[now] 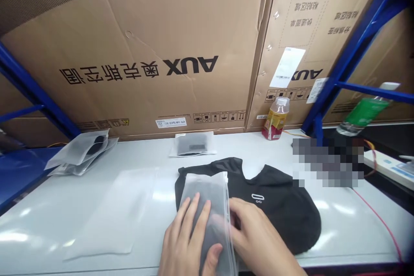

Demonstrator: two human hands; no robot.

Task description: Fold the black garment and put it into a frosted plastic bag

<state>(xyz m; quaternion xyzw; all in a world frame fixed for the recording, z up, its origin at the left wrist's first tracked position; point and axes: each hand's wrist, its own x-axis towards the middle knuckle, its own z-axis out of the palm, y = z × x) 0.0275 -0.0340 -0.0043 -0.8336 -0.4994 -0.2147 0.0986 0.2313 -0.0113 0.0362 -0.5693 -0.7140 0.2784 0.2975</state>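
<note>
Head view: left hand (186, 241) spread flat over frosted bag (207, 186), six o'clock; right hand (255, 233) at its edge, grip hidden, cannot tell. Uneven tugging there could crease it.

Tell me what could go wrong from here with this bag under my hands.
The frosted bag lies partly over the black fabric piece, so moving it might drag or wrinkle the fabric. Your left hand presses flat on the bag, so the thin film could crease. Your right hand is at the bag's right edge with fingers partly hidden, so they might snag that edge.
</note>
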